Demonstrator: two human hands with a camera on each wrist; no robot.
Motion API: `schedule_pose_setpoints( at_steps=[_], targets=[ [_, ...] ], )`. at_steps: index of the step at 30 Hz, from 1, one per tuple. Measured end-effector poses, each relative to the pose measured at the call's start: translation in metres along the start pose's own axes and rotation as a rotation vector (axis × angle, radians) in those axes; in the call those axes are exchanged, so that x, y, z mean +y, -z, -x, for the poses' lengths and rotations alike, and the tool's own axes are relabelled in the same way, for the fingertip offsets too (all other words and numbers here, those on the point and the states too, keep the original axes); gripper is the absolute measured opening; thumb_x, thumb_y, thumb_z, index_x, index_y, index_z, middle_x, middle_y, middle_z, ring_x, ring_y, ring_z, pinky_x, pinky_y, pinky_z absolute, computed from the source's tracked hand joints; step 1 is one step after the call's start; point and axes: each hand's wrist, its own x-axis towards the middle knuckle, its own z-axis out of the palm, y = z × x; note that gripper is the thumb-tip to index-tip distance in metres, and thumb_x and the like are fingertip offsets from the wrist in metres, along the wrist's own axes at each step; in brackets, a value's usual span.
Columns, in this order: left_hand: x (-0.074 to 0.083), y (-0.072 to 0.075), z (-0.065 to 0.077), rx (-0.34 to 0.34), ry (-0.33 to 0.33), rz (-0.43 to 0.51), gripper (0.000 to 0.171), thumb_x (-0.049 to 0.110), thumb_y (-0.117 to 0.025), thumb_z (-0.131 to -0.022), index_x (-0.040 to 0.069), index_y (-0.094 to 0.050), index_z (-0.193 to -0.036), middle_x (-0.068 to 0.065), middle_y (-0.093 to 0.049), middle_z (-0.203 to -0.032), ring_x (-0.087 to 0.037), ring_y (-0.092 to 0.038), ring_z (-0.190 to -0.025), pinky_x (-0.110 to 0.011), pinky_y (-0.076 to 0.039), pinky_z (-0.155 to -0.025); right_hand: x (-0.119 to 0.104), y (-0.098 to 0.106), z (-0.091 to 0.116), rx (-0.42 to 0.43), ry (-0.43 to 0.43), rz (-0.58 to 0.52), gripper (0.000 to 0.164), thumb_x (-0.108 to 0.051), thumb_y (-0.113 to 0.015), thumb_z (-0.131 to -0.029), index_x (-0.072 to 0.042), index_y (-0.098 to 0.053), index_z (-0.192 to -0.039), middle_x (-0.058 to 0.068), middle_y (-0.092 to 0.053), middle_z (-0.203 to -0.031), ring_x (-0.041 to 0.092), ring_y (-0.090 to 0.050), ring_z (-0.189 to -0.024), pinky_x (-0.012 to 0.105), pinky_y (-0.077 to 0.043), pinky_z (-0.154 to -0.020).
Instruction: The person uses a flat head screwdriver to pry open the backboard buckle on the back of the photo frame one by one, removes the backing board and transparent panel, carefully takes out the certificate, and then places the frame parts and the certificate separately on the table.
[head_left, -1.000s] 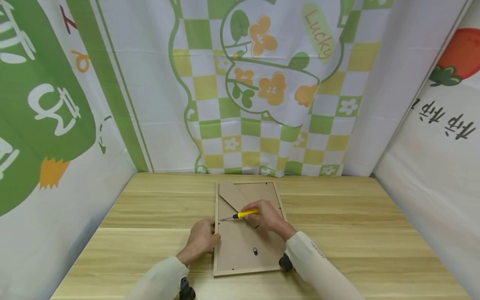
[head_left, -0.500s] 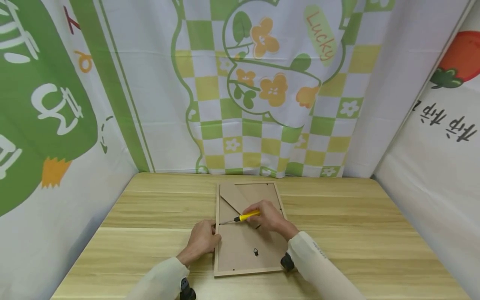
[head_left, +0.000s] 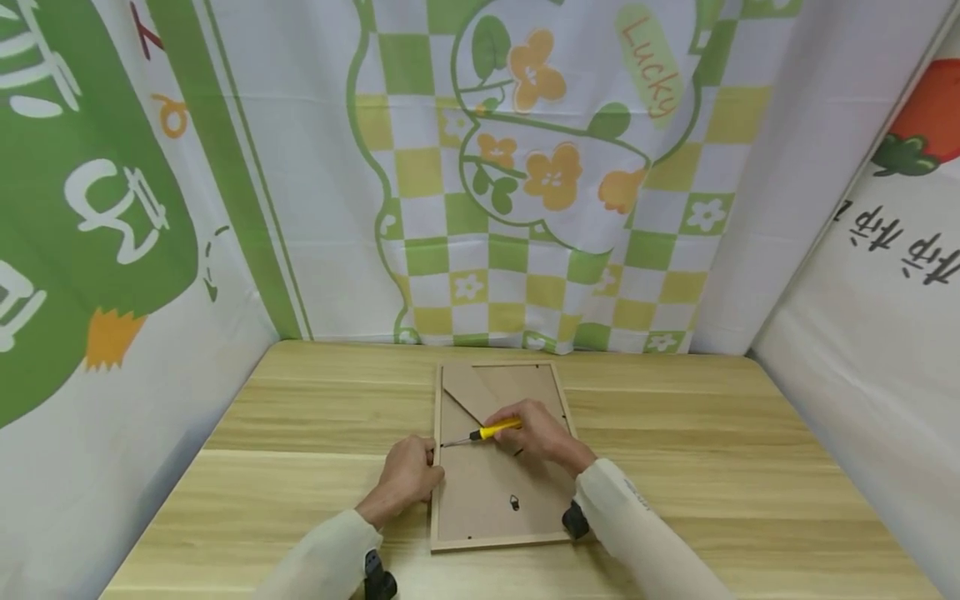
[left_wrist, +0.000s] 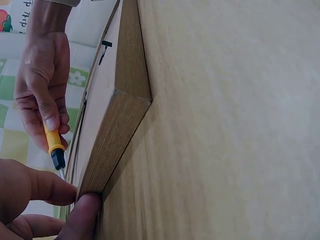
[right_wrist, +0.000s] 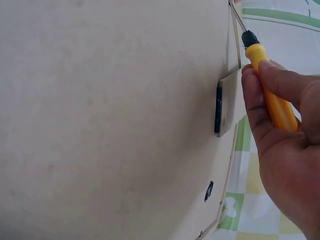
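Observation:
A picture frame [head_left: 480, 508] lies face down on the wooden table, its brown backing board and folded stand [head_left: 467, 387] showing. My right hand [head_left: 536, 433] grips a screwdriver [head_left: 495, 428] by its yellow handle, thumb and fingers round it. The thin metal shaft points left, and its tip is at a small dark tab [head_left: 442, 446] on the frame's left inner edge. At that same edge, my left hand [head_left: 408, 471] pinches the wooden rim [left_wrist: 112, 130] between thumb and fingers, as the left wrist view shows.
More small dark tabs sit along the frame's inner edges. A metal hanging hook [head_left: 513, 502] is fixed near the bottom of the backing. Beyond the table [head_left: 675, 433] hangs a patterned curtain [head_left: 322, 208], with printed cloth on both sides.
The screwdriver's tip has moved slightly down and onto the dark tab at the left edge. My left hand keeps its hold on the frame, and the view has shifted a little.

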Motion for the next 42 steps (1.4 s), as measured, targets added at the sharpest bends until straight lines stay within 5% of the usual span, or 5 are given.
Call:
schedule_pose_setpoints(
  at_steps=[11,19,23,35,42],
  targets=[
    [0.004,0.001,-0.002,-0.007,0.052,0.002,0.025,-0.009,-0.056,-0.071,0.011,-0.046,-0.059,0.003,-0.041,-0.052,-0.003,-0.046,-0.034,-0.018,-0.036,-0.036,0.004,-0.001,-0.001,0.008,0.001,-0.157,0.023,-0.011,-0.067,-0.092,-0.012,-0.073,-0.114,0.005,-0.071,-0.117,0.017,-0.061,-0.106,0.035,-0.052,-0.09],
    [0.003,0.001,0.0,-0.021,0.063,0.05,0.024,-0.01,-0.055,-0.07,0.01,-0.047,-0.06,0.005,-0.039,-0.054,-0.003,-0.046,-0.036,-0.019,-0.039,-0.037,0.029,-0.012,-0.003,-0.067,-0.127,-0.713,0.036,-0.007,-0.067,-0.091,0.006,-0.063,-0.124,0.018,-0.07,-0.117,0.016,-0.07,-0.096,0.029,-0.056,-0.087],
    [0.003,-0.001,-0.001,-0.023,0.068,0.059,0.023,-0.009,-0.055,-0.07,0.01,-0.048,-0.06,0.004,-0.041,-0.054,-0.002,-0.046,-0.034,-0.02,-0.041,-0.037,0.034,-0.013,-0.002,-0.071,-0.131,-0.825,0.038,-0.006,-0.063,-0.094,0.011,-0.057,-0.127,0.018,-0.069,-0.116,0.019,-0.071,-0.098,0.031,-0.056,-0.09],
    [0.002,0.002,-0.002,-0.016,0.055,0.038,0.022,-0.009,-0.058,-0.069,0.009,-0.049,-0.06,0.004,-0.043,-0.053,-0.004,-0.049,-0.035,-0.02,-0.039,-0.037,-0.033,-0.01,-0.001,0.03,-0.018,-0.439,0.023,-0.013,-0.066,-0.093,0.0,-0.07,-0.111,0.013,-0.073,-0.106,0.022,-0.071,-0.094,0.049,-0.055,-0.087],
    [0.0,0.003,-0.002,-0.027,0.025,-0.004,0.022,-0.006,-0.065,-0.072,0.007,-0.051,-0.061,0.001,-0.049,-0.052,-0.007,-0.051,-0.04,-0.019,-0.036,-0.04,-0.074,-0.019,-0.007,0.106,-0.01,-0.172,0.013,-0.012,-0.069,-0.091,-0.004,-0.074,-0.1,0.007,-0.074,-0.093,0.013,-0.065,-0.076,0.025,-0.054,-0.067]
  ],
)
